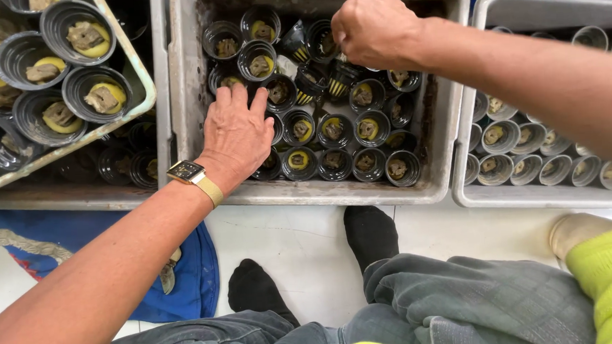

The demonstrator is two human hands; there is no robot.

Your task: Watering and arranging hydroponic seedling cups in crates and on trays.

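The small black cups (332, 129) stand packed upright in rows in the middle grey tray (320, 192), each with a brownish lump on a yellow pad inside. Packed rim to rim, they prop each other up, which is likely why they keep level. A few in the far middle of the tray lie tipped (309, 82), showing yellow-striped sides.

The right hand (375, 28) hangs over these tipped cups at the far side, knuckles up, fingers curled down into the cluster. Its grip looks narrow, closed down among the cups, but the fingertips are hidden, so I cannot tell what it pinches, if anything. The tipped cups lie just under and to the left of it.

The left hand (236, 137) rests flat, fingers spread wide, on the cups at the tray's near left, seemingly steadying them; it holds nothing. A watch (185, 172) sits on its wrist.

More trays of cups stand left (137, 97) and right (472, 192), on the floor (302, 241), beside the person's socked feet (371, 234).
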